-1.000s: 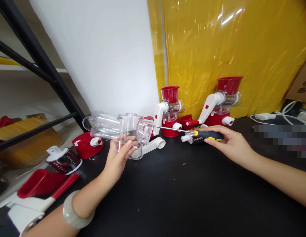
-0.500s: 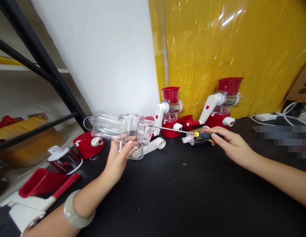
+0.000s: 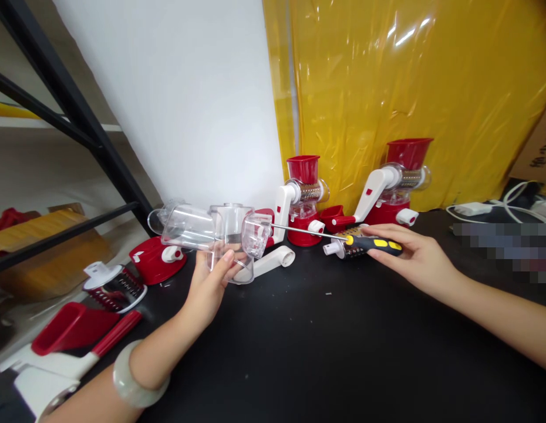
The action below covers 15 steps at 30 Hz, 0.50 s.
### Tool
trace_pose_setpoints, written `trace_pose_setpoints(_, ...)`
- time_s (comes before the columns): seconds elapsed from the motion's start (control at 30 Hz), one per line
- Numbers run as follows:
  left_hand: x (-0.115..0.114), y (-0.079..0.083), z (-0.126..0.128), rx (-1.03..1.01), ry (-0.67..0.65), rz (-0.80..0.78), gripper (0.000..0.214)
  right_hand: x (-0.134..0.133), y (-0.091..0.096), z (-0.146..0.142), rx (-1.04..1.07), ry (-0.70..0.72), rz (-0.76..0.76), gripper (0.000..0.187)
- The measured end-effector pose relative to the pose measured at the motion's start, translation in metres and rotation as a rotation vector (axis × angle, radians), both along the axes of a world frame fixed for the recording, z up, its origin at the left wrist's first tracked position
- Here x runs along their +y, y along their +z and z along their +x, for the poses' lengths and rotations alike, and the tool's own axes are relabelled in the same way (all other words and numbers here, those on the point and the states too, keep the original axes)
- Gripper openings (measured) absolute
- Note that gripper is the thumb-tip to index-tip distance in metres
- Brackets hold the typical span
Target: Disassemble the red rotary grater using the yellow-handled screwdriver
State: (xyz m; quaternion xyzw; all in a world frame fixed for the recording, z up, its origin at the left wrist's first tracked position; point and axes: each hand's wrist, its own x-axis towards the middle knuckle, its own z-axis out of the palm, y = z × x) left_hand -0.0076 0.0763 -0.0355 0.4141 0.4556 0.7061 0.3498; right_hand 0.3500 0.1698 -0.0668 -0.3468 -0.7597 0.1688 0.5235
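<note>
My left hand is closed around the clear plastic grater body, which lies on its side above the black table. My right hand grips a screwdriver by its black and yellow handle, with the fingers above and the thumb below. The shaft points left, and its tip reaches the clear base end of the body; exactly where it touches is too small to tell. Behind the body is a white crank arm. A metal grater drum lies just beyond the screwdriver handle.
Two assembled red and white rotary graters stand against the yellow sheet. To the left are a red base, another drum, a red hopper and a red-handled crank. White cables lie at the far right.
My right hand has shifted its hold on the screwdriver, and more of the yellow-patched handle now shows. The clear body and my left hand stay nearly where they were.
</note>
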Motion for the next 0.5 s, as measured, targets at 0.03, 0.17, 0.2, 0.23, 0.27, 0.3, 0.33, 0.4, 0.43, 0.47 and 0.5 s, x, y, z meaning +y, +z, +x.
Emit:
trace_pose_setpoints(0.03,0.000,0.000,0.000,0.008,0.002,0.001,0.064,0.000,0.000,0.000,-0.008,0.016,0.013,0.031)
trace_pose_setpoints(0.17,0.000,0.000,0.001,0.017,0.002,-0.004,0.063,0.003,-0.005,0.002,-0.010,0.010,0.011,0.027)
trace_pose_setpoints(0.2,-0.001,0.000,0.001,0.013,0.000,-0.006,0.064,0.005,-0.008,0.002,-0.007,-0.014,-0.004,0.029)
trace_pose_setpoints(0.23,-0.001,-0.001,0.002,0.009,-0.003,-0.006,0.065,0.007,-0.011,0.003,-0.008,-0.037,-0.017,0.031)
trace_pose_setpoints(0.27,-0.002,-0.001,0.002,0.007,-0.005,-0.007,0.066,0.008,-0.013,0.004,-0.013,-0.052,-0.025,0.032)
trace_pose_setpoints(0.3,-0.002,-0.001,0.003,0.005,-0.005,-0.005,0.067,0.009,-0.016,0.004,-0.019,-0.056,-0.024,0.033)
trace_pose_setpoints(0.33,-0.003,-0.001,0.003,0.004,-0.005,-0.002,0.067,0.010,-0.017,0.004,-0.024,-0.054,-0.018,0.034)
trace_pose_setpoints(0.4,-0.003,0.000,0.003,0.001,-0.006,0.004,0.068,0.010,-0.017,0.004,-0.033,-0.046,-0.002,0.035)
trace_pose_setpoints(0.43,-0.003,0.001,0.002,0.002,-0.006,0.006,0.068,0.009,-0.015,0.004,-0.043,-0.034,0.007,0.036)
trace_pose_setpoints(0.47,-0.002,0.001,0.002,0.005,-0.007,0.007,0.067,0.007,-0.013,0.004,-0.057,-0.015,0.015,0.036)
trace_pose_setpoints(0.5,-0.002,0.002,0.001,0.008,-0.006,0.009,0.067,0.005,-0.010,0.004,-0.069,0.006,0.020,0.035)
